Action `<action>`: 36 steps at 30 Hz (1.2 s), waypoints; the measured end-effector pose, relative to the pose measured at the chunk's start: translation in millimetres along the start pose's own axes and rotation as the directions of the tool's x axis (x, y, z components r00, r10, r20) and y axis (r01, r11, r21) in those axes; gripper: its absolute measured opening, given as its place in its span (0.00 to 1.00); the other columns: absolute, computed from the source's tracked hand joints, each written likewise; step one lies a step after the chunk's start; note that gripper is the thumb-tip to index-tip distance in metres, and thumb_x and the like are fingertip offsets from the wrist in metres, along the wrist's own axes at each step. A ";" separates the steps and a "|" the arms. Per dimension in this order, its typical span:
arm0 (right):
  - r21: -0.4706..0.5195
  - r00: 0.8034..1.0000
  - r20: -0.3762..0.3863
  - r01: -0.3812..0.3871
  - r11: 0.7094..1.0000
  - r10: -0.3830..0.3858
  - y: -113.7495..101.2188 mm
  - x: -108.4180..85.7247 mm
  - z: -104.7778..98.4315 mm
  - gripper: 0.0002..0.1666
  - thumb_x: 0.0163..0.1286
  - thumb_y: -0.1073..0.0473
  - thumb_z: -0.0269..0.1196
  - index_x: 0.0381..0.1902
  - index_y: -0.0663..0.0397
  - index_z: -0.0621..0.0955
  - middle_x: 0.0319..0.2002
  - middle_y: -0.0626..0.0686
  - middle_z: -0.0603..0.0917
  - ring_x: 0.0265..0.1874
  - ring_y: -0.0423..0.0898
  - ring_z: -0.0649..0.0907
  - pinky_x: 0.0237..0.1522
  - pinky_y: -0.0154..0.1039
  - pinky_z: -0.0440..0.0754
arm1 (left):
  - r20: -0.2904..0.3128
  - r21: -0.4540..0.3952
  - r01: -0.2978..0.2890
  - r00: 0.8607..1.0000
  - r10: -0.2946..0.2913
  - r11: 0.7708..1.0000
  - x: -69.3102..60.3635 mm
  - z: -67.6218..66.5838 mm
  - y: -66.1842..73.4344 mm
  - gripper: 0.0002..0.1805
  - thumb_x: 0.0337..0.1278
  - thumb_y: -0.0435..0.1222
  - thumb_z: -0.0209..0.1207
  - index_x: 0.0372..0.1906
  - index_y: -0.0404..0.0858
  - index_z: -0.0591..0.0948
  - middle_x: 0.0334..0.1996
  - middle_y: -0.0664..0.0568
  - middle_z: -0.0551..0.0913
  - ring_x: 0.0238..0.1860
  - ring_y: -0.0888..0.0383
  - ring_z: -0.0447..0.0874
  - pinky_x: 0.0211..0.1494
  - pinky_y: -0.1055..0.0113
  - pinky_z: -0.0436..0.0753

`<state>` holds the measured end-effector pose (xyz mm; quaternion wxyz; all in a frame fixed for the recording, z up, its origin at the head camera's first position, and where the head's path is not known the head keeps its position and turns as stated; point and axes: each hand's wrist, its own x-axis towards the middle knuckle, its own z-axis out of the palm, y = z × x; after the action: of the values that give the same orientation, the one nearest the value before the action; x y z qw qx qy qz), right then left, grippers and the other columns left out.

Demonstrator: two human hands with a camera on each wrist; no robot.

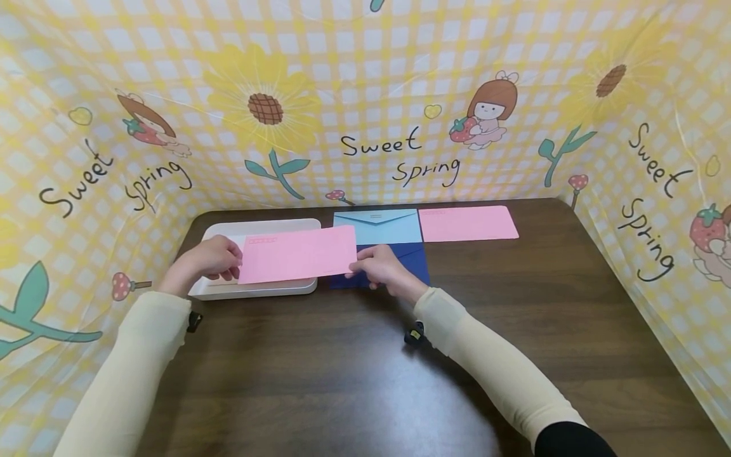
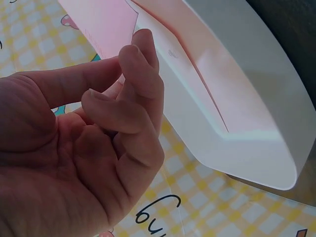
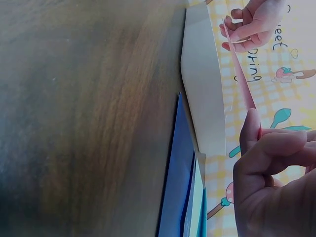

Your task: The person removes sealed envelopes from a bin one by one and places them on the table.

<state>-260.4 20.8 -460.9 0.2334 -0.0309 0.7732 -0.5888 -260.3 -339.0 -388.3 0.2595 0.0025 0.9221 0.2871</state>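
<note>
While gripping the pink envelope by its 2 short ends, pinched at the left edge by thumb and curled fingers of the left hand and at the right edge by those of the right hand, might lose a corner through too light a pinch. Could also bow or crease the paper by bringing both ends closer together. Held aloft over the white tray, with the right end reaching past its rim. Lowered straight from there, would likely catch on the raised edge and end up tilted; better shifted leftward first. Could nudge the navy envelope out of line too, through a low sweep of the right hand. As for containers, find 1 shallow tray with low walls and rounded corners. Inside, make out a pinkish patch in the left wrist view, perhaps paper lying flat, perhaps only a tint; cannot tell which. Outside, to the right of the tray, see 3 envelopes lying on the brown table: the light blue envelope with flap folded down, the navy envelope just in front, and the other pink envelope just beside, farther right.
</note>
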 end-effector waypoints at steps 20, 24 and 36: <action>0.029 1.000 0.006 0.010 1.000 -0.010 11.5 -12.1 -20.9 0.13 0.75 0.60 0.68 0.52 0.61 0.87 0.41 0.57 0.91 0.11 0.42 0.66 0.21 0.34 0.76 | -0.042 0.013 -0.062 0.997 0.063 0.998 3.0 12.6 12.6 0.09 0.72 0.28 0.54 0.46 0.23 0.79 0.26 0.48 0.88 0.27 0.56 0.85 0.28 0.65 0.77; 0.038 1.000 0.005 0.011 0.999 -0.011 14.4 -14.0 -24.8 0.14 0.75 0.60 0.67 0.53 0.62 0.87 0.41 0.57 0.91 0.12 0.41 0.65 0.21 0.33 0.76 | -0.047 -0.002 -0.072 0.996 0.072 0.997 5.5 14.4 13.3 0.10 0.72 0.28 0.54 0.47 0.23 0.78 0.26 0.49 0.87 0.27 0.58 0.85 0.27 0.67 0.77; 0.066 1.000 -0.001 -0.009 0.998 0.009 18.9 -18.9 -38.0 0.11 0.75 0.62 0.67 0.51 0.62 0.86 0.42 0.60 0.91 0.12 0.41 0.62 0.21 0.33 0.73 | -0.036 -0.046 -0.068 0.997 0.067 0.997 7.1 20.6 22.7 0.14 0.73 0.29 0.53 0.54 0.22 0.78 0.28 0.47 0.88 0.28 0.56 0.85 0.27 0.67 0.76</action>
<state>-254.4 66.7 -464.7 0.2362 -0.0192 0.7536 -0.6131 -259.9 -308.0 -394.0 0.2336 0.0226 0.9187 0.3177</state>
